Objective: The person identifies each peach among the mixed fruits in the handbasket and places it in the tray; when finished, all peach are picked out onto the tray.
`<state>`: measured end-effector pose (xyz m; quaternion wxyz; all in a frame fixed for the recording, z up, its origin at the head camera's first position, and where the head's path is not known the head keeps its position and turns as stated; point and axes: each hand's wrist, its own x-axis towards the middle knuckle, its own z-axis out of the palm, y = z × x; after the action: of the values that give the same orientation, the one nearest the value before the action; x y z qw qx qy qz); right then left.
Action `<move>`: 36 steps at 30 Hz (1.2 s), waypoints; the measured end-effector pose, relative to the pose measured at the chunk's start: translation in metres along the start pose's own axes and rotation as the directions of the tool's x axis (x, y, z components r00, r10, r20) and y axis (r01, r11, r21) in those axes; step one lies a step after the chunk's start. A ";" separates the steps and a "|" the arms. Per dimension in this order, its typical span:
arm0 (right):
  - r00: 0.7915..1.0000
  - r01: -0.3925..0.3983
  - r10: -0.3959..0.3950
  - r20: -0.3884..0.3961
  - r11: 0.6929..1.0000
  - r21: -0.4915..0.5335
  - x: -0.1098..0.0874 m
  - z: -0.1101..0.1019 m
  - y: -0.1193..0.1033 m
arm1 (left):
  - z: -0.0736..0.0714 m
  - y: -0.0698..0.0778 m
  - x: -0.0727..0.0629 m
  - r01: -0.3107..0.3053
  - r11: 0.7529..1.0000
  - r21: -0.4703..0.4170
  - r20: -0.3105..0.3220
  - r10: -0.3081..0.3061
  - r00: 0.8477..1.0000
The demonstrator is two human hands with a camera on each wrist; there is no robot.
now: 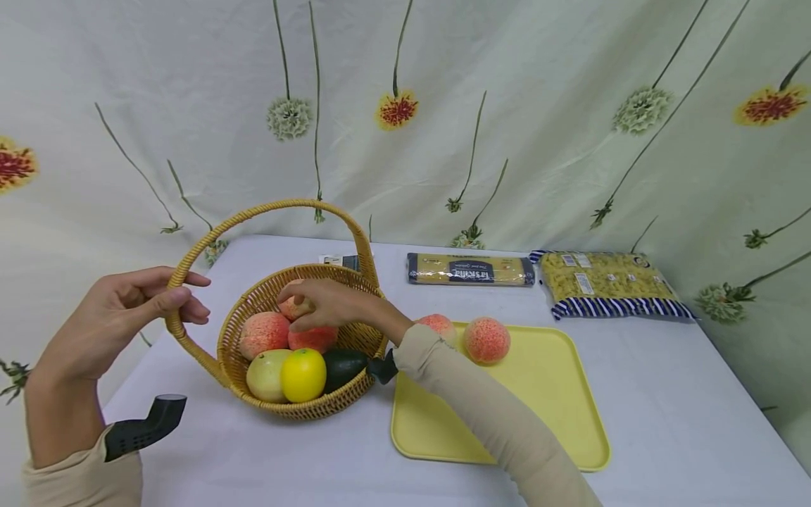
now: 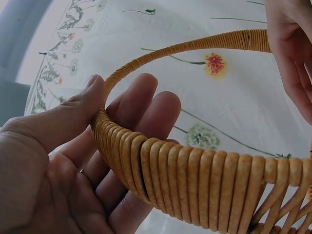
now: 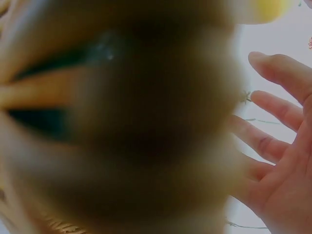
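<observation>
A wicker basket (image 1: 304,408) with a tall arched handle stands left of centre. My left hand (image 1: 148,299) loosely holds the handle's left side; in the left wrist view the handle (image 2: 195,180) lies between thumb and fingers. My right hand (image 1: 332,303) is inside the basket, over a peach (image 1: 293,307) at the back. In the right wrist view its fingers (image 3: 273,107) are spread, nothing visible between them; a blurred basket rim hides much. Two more peaches, one at left (image 1: 263,334), a pale green round fruit (image 1: 266,375), a yellow fruit (image 1: 303,375) and a dark green one (image 1: 343,368) fill the basket.
A yellow tray (image 1: 545,401) lies right of the basket, with two peaches, one of them (image 1: 486,340) fully visible, at its back left. Behind it are a long pasta packet (image 1: 470,270) and a bigger pasta bag (image 1: 611,284). A flowered cloth hangs behind the table.
</observation>
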<state>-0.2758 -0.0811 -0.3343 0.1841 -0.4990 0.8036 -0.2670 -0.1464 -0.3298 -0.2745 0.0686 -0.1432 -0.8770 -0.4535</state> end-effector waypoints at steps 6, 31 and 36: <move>0.999 -0.023 0.024 0.041 1.000 -0.014 0.001 0.002 0.001 | 0.000 0.000 0.000 -0.013 1.000 -0.018 0.006 0.013 1.000; 0.983 -0.106 0.146 0.114 0.947 -0.302 0.000 -0.003 -0.006 | -0.001 0.000 0.000 0.007 1.000 0.027 -0.009 -0.007 1.000; 0.975 -0.131 0.185 0.126 0.927 -0.352 0.000 -0.004 -0.011 | 0.000 -0.001 0.000 0.015 0.999 0.033 -0.011 -0.015 1.000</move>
<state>-0.2708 -0.0842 -0.3244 0.1784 -0.4762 0.8584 -0.0678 -0.1465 -0.3304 -0.2747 0.0722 -0.1332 -0.8851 -0.4401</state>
